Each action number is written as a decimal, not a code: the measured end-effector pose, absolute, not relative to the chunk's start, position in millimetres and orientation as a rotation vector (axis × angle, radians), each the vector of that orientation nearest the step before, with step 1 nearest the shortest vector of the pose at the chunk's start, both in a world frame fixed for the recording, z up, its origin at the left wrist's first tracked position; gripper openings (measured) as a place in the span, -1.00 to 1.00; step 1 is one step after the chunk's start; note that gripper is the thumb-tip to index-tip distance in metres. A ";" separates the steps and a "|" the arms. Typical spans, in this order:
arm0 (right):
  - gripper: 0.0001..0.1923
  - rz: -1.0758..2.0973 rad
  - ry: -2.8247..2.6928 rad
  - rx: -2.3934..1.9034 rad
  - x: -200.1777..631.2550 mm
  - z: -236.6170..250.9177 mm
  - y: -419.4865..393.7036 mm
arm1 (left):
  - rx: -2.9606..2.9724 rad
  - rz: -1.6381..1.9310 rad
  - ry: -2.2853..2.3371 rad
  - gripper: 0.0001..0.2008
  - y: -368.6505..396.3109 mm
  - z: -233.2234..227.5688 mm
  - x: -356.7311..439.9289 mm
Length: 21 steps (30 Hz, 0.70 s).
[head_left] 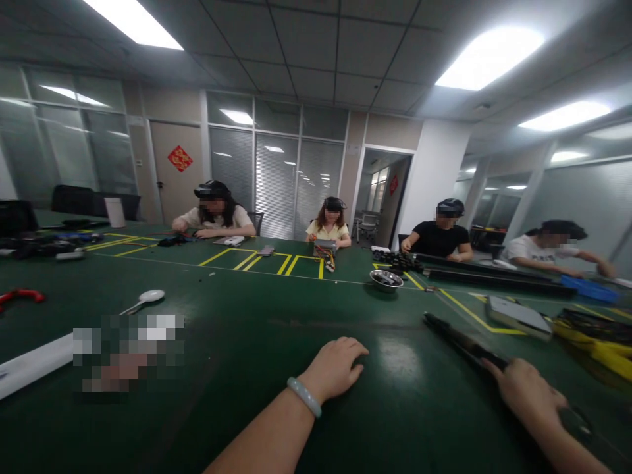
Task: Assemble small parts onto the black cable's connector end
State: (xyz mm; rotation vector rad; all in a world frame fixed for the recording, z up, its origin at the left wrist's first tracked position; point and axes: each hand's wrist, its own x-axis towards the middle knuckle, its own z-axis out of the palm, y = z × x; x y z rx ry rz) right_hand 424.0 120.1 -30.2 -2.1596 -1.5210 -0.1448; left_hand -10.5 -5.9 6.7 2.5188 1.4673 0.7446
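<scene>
My left hand rests palm down on the green table, fingers loosely curled, holding nothing; a pale green bangle circles its wrist. My right hand lies on top of a long black bar that runs diagonally away to the upper left; the fingers cover the bar's near part. Whether the fingers wrap around it is hard to tell.
A steel bowl stands mid-table. A grey flat device and yellow-black parts lie at right. A white spoon-shaped tool, a red tool and a white strip lie at left. Several people work along the far side.
</scene>
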 end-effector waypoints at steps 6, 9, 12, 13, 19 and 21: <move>-0.62 -0.010 -1.989 -1.762 270.0 -35.4 98.9 | 2.543 1.082 1.566 -0.61 -10.1 17.9 -8.1; -0.68 0.056 -2.164 -1.528 186.8 -34.8 78.6 | 2.513 1.165 1.675 -0.64 -7.9 16.8 -11.3; -0.65 0.053 -2.347 -1.219 117.6 -33.2 56.5 | 2.451 1.191 1.781 -0.66 -3.0 13.5 -19.7; -0.60 0.054 -2.400 -1.149 99.3 -32.2 50.0 | 2.411 1.198 1.822 -0.67 -1.2 12.5 -23.4; -0.46 0.184 -2.568 -0.953 52.2 -17.7 30.6 | 2.170 1.112 2.023 -0.66 7.0 11.0 -46.1; -0.41 0.263 -2.657 -0.849 57.1 -11.9 30.3 | 2.120 1.048 2.041 -0.63 8.3 11.3 -50.8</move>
